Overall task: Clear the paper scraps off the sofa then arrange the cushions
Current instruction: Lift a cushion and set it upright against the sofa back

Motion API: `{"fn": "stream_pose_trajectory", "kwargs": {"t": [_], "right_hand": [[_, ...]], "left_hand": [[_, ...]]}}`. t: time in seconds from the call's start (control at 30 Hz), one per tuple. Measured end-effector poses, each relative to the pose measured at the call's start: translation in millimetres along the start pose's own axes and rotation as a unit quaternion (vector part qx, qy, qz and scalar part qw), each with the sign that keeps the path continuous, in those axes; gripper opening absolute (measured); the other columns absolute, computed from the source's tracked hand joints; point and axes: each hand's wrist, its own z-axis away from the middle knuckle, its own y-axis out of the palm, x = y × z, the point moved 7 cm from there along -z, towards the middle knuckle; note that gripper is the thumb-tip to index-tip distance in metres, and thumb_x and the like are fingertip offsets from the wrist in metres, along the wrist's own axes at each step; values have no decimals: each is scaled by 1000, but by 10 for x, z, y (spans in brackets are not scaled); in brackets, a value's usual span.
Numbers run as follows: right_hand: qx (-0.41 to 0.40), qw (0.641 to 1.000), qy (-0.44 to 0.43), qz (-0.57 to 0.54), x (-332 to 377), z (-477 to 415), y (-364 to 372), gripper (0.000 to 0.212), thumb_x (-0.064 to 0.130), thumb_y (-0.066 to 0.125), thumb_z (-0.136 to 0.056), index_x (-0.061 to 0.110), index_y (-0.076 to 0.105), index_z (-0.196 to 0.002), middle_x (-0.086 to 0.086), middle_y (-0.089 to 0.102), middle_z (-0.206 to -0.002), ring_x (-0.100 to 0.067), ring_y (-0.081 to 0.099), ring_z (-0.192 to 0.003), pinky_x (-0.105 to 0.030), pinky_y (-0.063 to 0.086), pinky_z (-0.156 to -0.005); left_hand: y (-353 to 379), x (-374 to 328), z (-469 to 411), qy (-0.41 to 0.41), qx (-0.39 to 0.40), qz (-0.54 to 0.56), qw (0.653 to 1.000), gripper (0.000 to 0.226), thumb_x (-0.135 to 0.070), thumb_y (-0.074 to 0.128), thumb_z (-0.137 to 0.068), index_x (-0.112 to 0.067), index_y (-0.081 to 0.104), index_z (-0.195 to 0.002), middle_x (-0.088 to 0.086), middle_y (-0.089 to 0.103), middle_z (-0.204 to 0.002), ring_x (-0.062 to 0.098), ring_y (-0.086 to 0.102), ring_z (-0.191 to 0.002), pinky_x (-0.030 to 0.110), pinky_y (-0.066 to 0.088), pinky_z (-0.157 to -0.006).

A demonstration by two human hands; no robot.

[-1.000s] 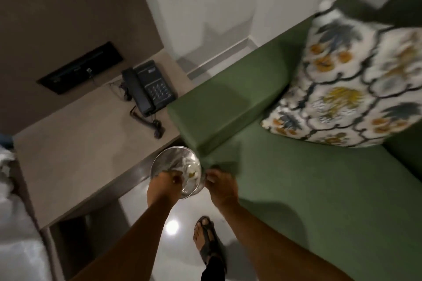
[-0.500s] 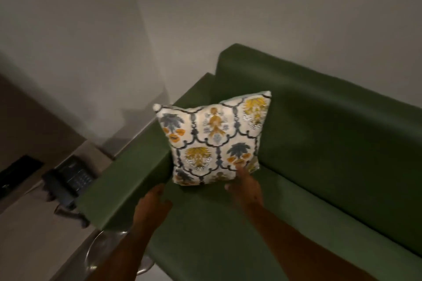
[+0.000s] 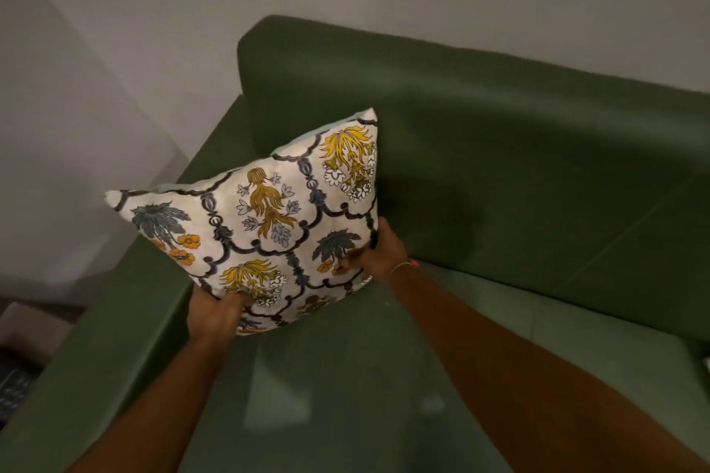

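Note:
A white cushion point(image 3: 269, 215) with a yellow, grey and orange floral print is lifted at the left end of the green sofa point(image 3: 518, 173), tilted with one corner up. My left hand point(image 3: 215, 313) grips its lower left edge. My right hand point(image 3: 384, 251) grips its lower right edge, thumb pressed into the fabric. The seat below it is bare green fabric; I see no paper scraps on it.
The sofa's left armrest point(image 3: 115, 323) runs down the left side, with pale walls point(image 3: 96, 88) behind it meeting in a corner. A side table's edge point(image 3: 23, 326) shows at the far left. A small white object point(image 3: 706, 363) peeks in at the right edge.
My hands left the metal bowl beside the sofa, reached the cushion against the backrest, and now both grip it and hold it up off the seat.

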Motion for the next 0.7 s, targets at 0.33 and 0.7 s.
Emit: {"fn": "stream_pose_trajectory", "kwargs": {"t": [0.33,0.7], "right_hand": [[-236,960,-1,-153,-639,934,-1089,70,21,88,-48,42,52,-104,13,70,-105,-21,66,-107,-54,54,-93],[-204,974,9,-97,-905,956,-1192,87,11,82,-69,22,34,-140,-7,58,-135,-25,53,-123,-38,45,-101]], "left_hand": [[1020,-793,538,117,195,-51,972,74,1,73,-68,-25,51,-134,6,63,-130,28,56,-121,44,43,-103],[1348,-559,420,121,200,-315,920,58,-22,72,-79,-19,51,-132,16,59,-134,40,52,-125,51,41,-106]]}}
